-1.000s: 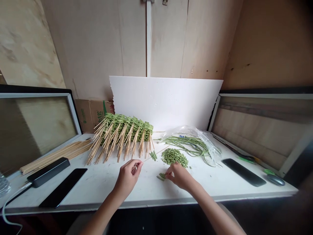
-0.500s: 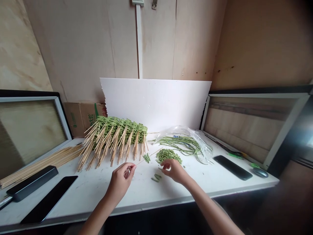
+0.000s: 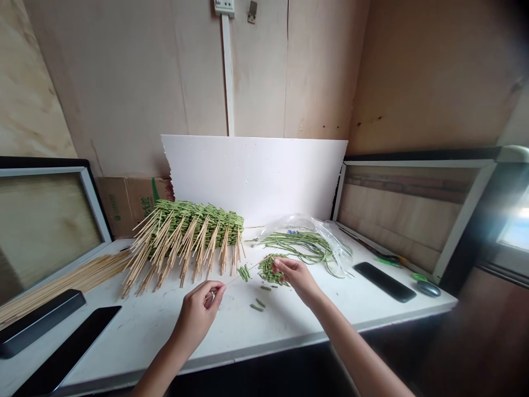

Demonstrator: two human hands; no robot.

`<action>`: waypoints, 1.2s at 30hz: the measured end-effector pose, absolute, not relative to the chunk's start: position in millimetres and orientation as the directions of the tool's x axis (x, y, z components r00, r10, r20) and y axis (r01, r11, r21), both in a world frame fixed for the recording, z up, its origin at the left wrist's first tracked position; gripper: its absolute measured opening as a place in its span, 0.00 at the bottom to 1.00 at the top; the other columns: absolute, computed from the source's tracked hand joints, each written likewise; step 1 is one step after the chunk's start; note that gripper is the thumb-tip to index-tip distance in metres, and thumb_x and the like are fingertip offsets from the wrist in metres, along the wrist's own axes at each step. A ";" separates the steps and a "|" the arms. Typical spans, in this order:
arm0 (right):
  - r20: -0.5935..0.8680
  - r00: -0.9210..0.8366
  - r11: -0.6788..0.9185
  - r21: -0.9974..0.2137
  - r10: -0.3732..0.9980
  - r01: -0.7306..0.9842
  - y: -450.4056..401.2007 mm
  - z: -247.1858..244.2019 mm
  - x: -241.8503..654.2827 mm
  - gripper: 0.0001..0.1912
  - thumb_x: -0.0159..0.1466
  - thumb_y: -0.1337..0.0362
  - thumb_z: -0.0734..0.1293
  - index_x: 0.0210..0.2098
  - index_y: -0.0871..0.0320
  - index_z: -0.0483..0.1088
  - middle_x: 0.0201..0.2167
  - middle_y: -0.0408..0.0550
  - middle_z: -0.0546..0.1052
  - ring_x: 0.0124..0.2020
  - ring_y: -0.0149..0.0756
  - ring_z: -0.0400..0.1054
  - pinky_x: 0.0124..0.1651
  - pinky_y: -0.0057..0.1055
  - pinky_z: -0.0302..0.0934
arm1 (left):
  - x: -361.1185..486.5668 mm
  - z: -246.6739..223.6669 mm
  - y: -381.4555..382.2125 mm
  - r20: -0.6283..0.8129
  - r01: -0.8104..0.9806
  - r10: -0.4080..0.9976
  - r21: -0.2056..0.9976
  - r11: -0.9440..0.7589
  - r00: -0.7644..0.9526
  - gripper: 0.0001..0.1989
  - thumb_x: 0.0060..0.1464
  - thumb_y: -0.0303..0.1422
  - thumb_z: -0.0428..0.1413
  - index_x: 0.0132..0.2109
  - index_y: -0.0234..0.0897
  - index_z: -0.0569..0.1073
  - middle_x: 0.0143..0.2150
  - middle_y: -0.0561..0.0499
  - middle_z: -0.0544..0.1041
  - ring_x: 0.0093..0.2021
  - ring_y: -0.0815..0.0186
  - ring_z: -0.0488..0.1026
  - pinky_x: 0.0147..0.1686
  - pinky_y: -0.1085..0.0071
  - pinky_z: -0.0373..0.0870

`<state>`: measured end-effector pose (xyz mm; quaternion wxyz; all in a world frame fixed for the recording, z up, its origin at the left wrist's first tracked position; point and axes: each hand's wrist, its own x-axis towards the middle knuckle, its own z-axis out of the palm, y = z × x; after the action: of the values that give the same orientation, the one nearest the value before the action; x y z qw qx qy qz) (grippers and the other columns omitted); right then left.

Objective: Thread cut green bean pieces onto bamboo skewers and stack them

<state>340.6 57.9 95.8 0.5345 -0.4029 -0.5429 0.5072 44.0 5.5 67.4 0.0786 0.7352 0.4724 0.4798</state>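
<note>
- I am holding one skewer [image 3: 233,280] above the white table [image 3: 289,322], its far end pointing away to the right; several green pieces [image 3: 243,273] are sitting on it.
- My left hand [image 3: 200,304] is pinching the skewer, thumb and fingers nearly closed.
- My right hand [image 3: 300,277] is hovering by the pile [image 3: 268,272], fingertips drawn together; I am not discerning whether they are gripping anything.
- Loose pieces [image 3: 257,307] are lying before the pile.
- Stacked filled skewers [image 3: 202,220] and long stalks [image 3: 295,242] are lying behind.

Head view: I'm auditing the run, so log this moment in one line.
left hand: holds skewer, green pieces threaded; right hand: near pile, grip unclear; table: loose pieces
</note>
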 end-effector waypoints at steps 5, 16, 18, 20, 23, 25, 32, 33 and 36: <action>0.143 -0.050 0.125 -0.956 0.989 -0.266 55.2 100.5 337.2 0.19 0.57 0.47 0.77 0.36 0.55 0.82 0.36 0.48 0.82 0.41 0.40 0.74 0.34 0.28 0.62 | 47.5 66.6 4.3 0.619 0.611 0.778 0.577 -0.542 0.106 0.12 0.67 0.40 0.55 0.42 0.38 0.78 0.33 0.48 0.81 0.29 0.65 0.76 0.30 0.73 0.72; 0.112 -0.080 0.064 -0.890 0.990 -0.451 54.1 99.5 333.8 0.18 0.54 0.52 0.80 0.39 0.56 0.82 0.42 0.51 0.84 0.47 0.44 0.78 0.31 0.27 0.65 | 49.5 69.2 0.6 0.575 0.563 0.813 0.642 -0.520 0.094 0.11 0.66 0.39 0.56 0.42 0.38 0.78 0.34 0.49 0.80 0.31 0.65 0.76 0.32 0.73 0.71; 0.113 -0.089 0.058 -0.881 0.990 -0.469 54.3 98.7 334.0 0.17 0.55 0.53 0.80 0.38 0.56 0.82 0.42 0.51 0.84 0.47 0.43 0.78 0.31 0.25 0.65 | 49.5 69.3 0.5 0.573 0.556 0.814 0.647 -0.522 0.097 0.11 0.66 0.39 0.56 0.42 0.38 0.78 0.34 0.49 0.80 0.31 0.65 0.75 0.32 0.73 0.71; 0.113 -0.093 0.056 -0.877 0.989 -0.477 54.6 97.8 334.2 0.16 0.56 0.53 0.80 0.38 0.56 0.82 0.42 0.51 0.84 0.48 0.42 0.78 0.30 0.25 0.64 | 49.3 69.2 0.8 0.572 0.556 0.814 0.647 -0.522 0.099 0.11 0.66 0.39 0.55 0.41 0.37 0.78 0.34 0.49 0.80 0.30 0.66 0.75 0.31 0.73 0.70; 0.114 -0.093 0.059 -0.884 0.989 -0.464 54.7 97.0 334.2 0.16 0.57 0.53 0.79 0.39 0.57 0.82 0.42 0.51 0.84 0.48 0.43 0.77 0.32 0.26 0.63 | 48.5 69.3 1.2 0.574 0.570 0.813 0.636 -0.521 0.103 0.12 0.67 0.40 0.55 0.41 0.37 0.78 0.32 0.49 0.79 0.29 0.66 0.73 0.30 0.73 0.69; 0.116 -0.083 0.069 -0.898 0.990 -0.435 54.6 96.8 333.8 0.16 0.58 0.52 0.78 0.38 0.57 0.82 0.43 0.52 0.84 0.49 0.44 0.76 0.34 0.27 0.63 | 47.8 69.6 1.5 0.575 0.583 0.811 0.624 -0.520 0.109 0.12 0.67 0.40 0.55 0.41 0.37 0.78 0.32 0.49 0.78 0.28 0.67 0.71 0.29 0.73 0.68; 0.159 -0.007 0.144 -0.915 0.987 -0.377 56.3 90.8 329.3 0.15 0.56 0.51 0.79 0.35 0.56 0.83 0.39 0.52 0.84 0.48 0.47 0.76 0.33 0.29 0.60 | 44.4 67.7 4.4 0.588 0.604 0.797 0.588 -0.538 0.137 0.11 0.67 0.38 0.54 0.40 0.38 0.78 0.34 0.49 0.79 0.29 0.66 0.71 0.30 0.72 0.67; 0.163 -0.003 0.150 -0.915 0.987 -0.375 56.5 89.3 328.3 0.15 0.56 0.51 0.79 0.35 0.56 0.83 0.39 0.52 0.84 0.48 0.47 0.75 0.33 0.29 0.60 | 43.8 67.0 4.9 0.593 0.605 0.793 0.583 -0.542 0.139 0.11 0.67 0.38 0.54 0.40 0.38 0.78 0.34 0.49 0.79 0.29 0.66 0.71 0.30 0.72 0.67; 0.158 0.008 0.150 -0.917 0.987 -0.371 56.6 84.5 325.4 0.16 0.56 0.51 0.78 0.36 0.56 0.84 0.40 0.53 0.84 0.49 0.48 0.75 0.34 0.30 0.62 | 42.5 65.1 5.9 0.609 0.616 0.780 0.561 -0.553 0.145 0.11 0.67 0.38 0.54 0.41 0.38 0.78 0.34 0.49 0.79 0.28 0.67 0.71 0.31 0.72 0.66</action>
<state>325.4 56.6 84.5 0.6174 -0.3503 -0.4402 0.5499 42.5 5.9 65.1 0.0891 0.7513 0.4644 0.4603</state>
